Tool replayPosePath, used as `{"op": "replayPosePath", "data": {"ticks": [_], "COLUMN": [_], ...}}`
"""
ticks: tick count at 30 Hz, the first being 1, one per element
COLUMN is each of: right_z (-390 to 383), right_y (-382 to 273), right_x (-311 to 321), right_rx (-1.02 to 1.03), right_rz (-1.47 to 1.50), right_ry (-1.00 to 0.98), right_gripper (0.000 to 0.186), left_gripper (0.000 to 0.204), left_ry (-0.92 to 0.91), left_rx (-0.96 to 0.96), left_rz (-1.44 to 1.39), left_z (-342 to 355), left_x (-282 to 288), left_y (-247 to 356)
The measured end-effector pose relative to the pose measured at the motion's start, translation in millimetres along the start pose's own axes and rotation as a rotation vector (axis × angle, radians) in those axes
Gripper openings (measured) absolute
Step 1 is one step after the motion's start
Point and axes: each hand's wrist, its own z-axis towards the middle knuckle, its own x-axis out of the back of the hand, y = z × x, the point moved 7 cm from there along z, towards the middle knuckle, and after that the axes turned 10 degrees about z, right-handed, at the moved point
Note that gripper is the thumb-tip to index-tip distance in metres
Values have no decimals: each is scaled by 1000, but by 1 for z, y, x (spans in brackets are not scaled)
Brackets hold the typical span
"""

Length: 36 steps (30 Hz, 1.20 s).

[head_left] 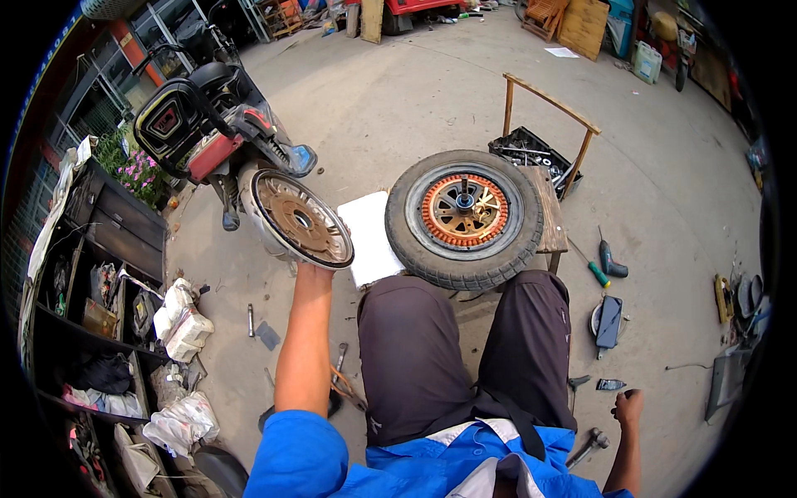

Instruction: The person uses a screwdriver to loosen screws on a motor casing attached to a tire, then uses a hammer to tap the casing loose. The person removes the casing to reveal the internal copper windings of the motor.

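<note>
My left hand holds up a round metal hub cover, brown inside with a central hole. Its fingers are hidden behind the cover, to the left of my knees. Before my knees lies a wheel with a black tire. In its middle sit the orange-red copper windings of a hub motor stator and an upright axle. Low at the right, away from the wheel, my right hand is curled closed. Whatever its fingers may hold cannot be made out. A small dark tube lies nearest to it.
A wooden stool stands under the wheel, with a white foam block beside it. Behind is a black toolbox. A phone, screwdriver and drill lie right. An electric scooter and cluttered shelves stand left.
</note>
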Motion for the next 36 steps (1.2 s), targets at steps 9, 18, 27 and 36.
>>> {"op": "replayPosePath", "data": {"ticks": [9, 18, 27, 36], "right_z": [-75, -334, -368, -360], "right_y": [-329, -519, -550, -524], "right_x": [-36, -192, -206, -199], "right_rx": [464, 258, 292, -338], "right_rz": [681, 912, 1352, 1664], "right_ry": [-294, -1673, -1744, -1928], "right_gripper": [24, 63, 66, 39], "left_gripper": [32, 24, 22, 30], "left_ry": [293, 250, 284, 91], "left_rx": [20, -249, -449, -296], "left_rz": [18, 73, 410, 701], "left_z": [-8, 1, -40, -48], "left_x": [13, -53, -89, -89], "left_y": [-4, 3, -6, -15]}}
